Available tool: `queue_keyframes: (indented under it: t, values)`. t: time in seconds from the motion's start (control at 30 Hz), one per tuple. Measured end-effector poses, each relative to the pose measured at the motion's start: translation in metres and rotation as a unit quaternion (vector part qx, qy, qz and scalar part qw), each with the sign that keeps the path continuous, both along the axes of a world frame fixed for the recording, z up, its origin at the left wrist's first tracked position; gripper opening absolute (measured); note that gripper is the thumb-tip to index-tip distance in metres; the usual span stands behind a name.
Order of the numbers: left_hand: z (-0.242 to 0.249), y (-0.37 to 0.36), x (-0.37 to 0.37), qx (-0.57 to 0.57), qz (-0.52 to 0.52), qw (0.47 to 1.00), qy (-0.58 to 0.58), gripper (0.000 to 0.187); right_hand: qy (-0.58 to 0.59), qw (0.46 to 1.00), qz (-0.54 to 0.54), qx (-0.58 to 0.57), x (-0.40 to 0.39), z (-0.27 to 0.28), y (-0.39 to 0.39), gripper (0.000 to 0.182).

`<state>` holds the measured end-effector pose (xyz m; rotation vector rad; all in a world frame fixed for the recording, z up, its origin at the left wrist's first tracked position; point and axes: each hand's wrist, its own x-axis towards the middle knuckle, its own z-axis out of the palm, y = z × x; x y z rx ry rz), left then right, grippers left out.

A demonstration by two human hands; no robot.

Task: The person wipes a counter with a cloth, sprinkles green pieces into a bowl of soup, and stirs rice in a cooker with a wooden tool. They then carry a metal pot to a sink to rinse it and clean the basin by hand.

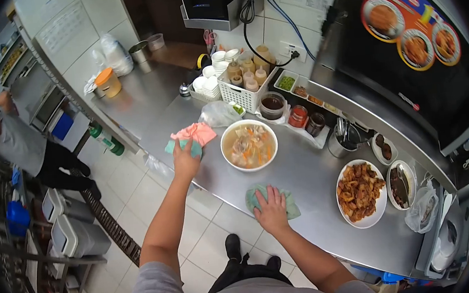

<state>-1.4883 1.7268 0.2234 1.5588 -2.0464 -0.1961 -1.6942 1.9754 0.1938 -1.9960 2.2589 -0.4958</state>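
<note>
My left hand (pixel 185 161) lies over a teal cloth (pixel 196 148) on the steel counter, fingers stretched out across it. A pink cloth (pixel 200 132) touches the teal one from behind. Closer to the counter's front edge, my right hand (pixel 272 210) rests flat on a folded green cloth (pixel 291 204), its fingers slightly apart. Between and beyond my hands stands a white bowl (pixel 226 157) of soup with meat and carrot pieces. The parts of both cloths under my palms are hidden.
Right of me sit a plate of fried chicken pieces (pixel 360 192) and a dish with fish (pixel 400 186). Behind the bowl are a white basket of bottles (pixel 239 97), a dark sauce tub (pixel 272 105) and a plastic bag (pixel 218 114). Another person (pixel 23 141) stands at left.
</note>
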Motion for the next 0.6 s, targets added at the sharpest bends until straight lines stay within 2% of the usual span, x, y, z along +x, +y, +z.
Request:
queue_keyframes:
  t: [0.03,0.07,0.13,0.17,0.2,0.27,0.3,0.33,0.4,0.43,0.47,0.53,0.6]
  values:
    - [0.001,-0.019,-0.004,-0.047,0.01,0.998,-0.044,0.054,0.003,1.0,-0.003,-0.013,0.007,-0.001,-0.014,0.057]
    - [-0.007,-0.037,-0.002,-0.042,0.005,0.998,-0.041,0.054,0.006,1.0,-0.007,-0.008,0.013,-0.003,-0.028,0.057]
    - [-0.033,-0.069,0.005,0.116,-0.032,0.983,-0.139,0.048,-0.013,0.999,0.017,-0.044,0.019,-0.007,-0.046,0.054]
    - [-0.042,-0.083,0.013,0.121,-0.057,0.99,-0.048,0.032,-0.01,0.999,0.013,-0.036,0.02,-0.008,-0.047,0.054]
    - [-0.035,-0.08,0.016,0.128,-0.063,0.989,-0.047,0.032,-0.032,0.999,0.016,-0.021,0.02,-0.006,-0.04,0.053]
    - [0.003,-0.073,0.021,0.171,-0.041,0.976,0.132,0.023,-0.059,0.998,0.016,-0.005,0.017,0.0,-0.025,0.052]
    - [-0.003,-0.069,0.02,0.191,-0.068,0.937,0.284,0.012,-0.063,0.998,0.01,0.002,0.016,0.001,-0.01,0.052]
    - [0.013,-0.049,0.009,0.253,-0.127,0.893,0.349,0.012,-0.064,0.998,-0.003,0.005,0.016,0.002,0.004,0.052]
    - [0.103,0.011,-0.03,0.364,-0.224,0.788,0.442,0.012,-0.042,0.998,-0.04,0.005,0.01,0.005,0.031,0.052]
    - [0.115,0.024,-0.048,0.385,-0.285,0.789,0.385,0.023,-0.036,0.999,-0.04,0.01,0.009,0.004,0.039,0.052]
    - [0.1,0.033,-0.074,0.308,-0.373,0.802,0.35,0.02,-0.021,0.999,-0.05,0.001,0.009,0.0,0.041,0.053]
    - [0.125,0.045,-0.124,0.336,-0.418,0.809,0.241,0.024,0.0,0.998,-0.061,-0.013,0.009,-0.007,0.042,0.053]
    - [0.105,0.046,-0.174,0.306,-0.451,0.804,0.235,0.033,0.004,0.997,-0.072,-0.009,0.009,-0.012,0.041,0.054]
